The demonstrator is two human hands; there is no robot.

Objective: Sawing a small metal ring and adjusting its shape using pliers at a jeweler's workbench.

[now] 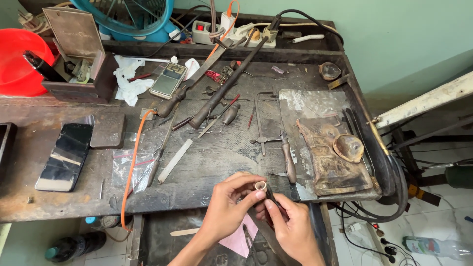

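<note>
Pinching a small pale ring at lower centre of frame, left hand clamps it between thumb and fingers; right hand grips a thin dark tool against it. Shaping step, likely; next needs steady pressure over the workbench edge.

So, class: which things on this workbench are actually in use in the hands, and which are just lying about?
In use:
left hand
small pale ring
right hand
thin dark tool

Lying about:
phone
wooden-handled file
red bowl
white rag
pocket scale
</note>
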